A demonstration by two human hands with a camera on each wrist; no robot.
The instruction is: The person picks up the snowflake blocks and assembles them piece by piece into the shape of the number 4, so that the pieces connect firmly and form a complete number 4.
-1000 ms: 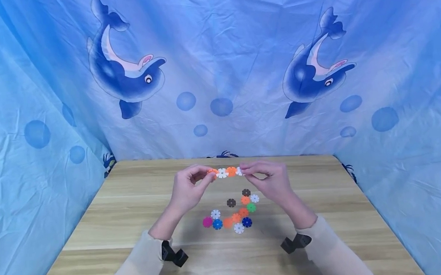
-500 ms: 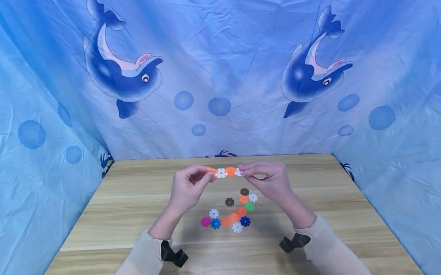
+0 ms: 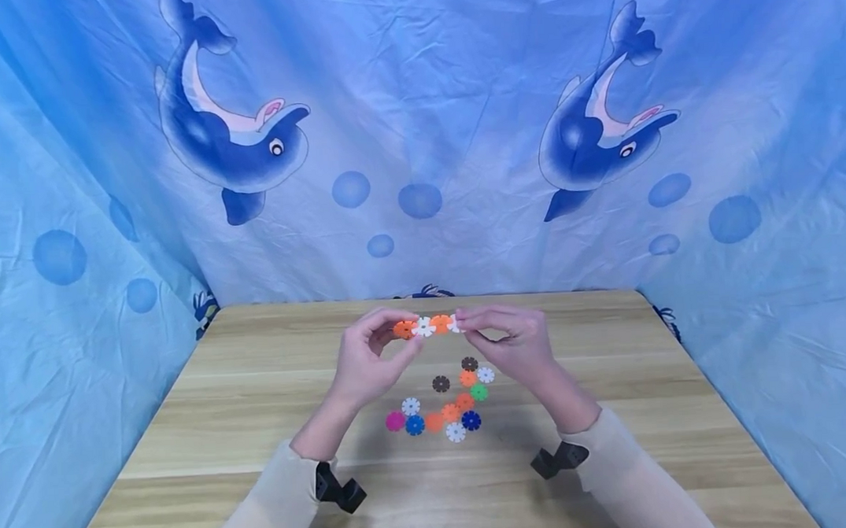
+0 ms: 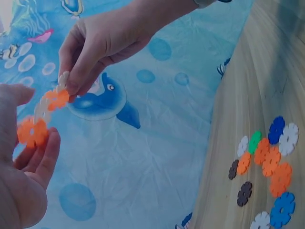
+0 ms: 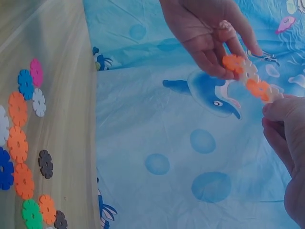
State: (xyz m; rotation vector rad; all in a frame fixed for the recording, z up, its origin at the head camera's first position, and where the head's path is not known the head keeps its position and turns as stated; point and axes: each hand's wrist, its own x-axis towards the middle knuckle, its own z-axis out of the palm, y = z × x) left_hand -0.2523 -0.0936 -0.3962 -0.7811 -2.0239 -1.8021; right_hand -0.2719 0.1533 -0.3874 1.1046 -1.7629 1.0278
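Note:
A short chain of interlocking plastic snowflake discs (image 3: 440,324), alternating orange and white, is raised above the far part of the table. My right hand (image 3: 507,335) pinches the white disc at its right end between thumb and fingers, covering part of it. At the other end, my left hand (image 3: 366,361) has its fingers behind the orange end disc (image 4: 32,131). Its thumb stands apart from that disc in the left wrist view. The right wrist view also shows the left fingers touching the orange end, with the thumb stretched away.
Loose snowflake discs lie on the wooden table (image 3: 260,429) below the hands: a pink disc (image 3: 395,421), a light blue disc (image 3: 415,425), a dark blue disc (image 3: 471,420), a green disc (image 3: 479,391), and several orange, white and brown ones. A blue dolphin-print curtain (image 3: 417,138) surrounds the table.
My left thumb and fingers have spread from their pinch on the orange end disc, exposing more of it. The right hand keeps its pinch. The view has shifted slightly.

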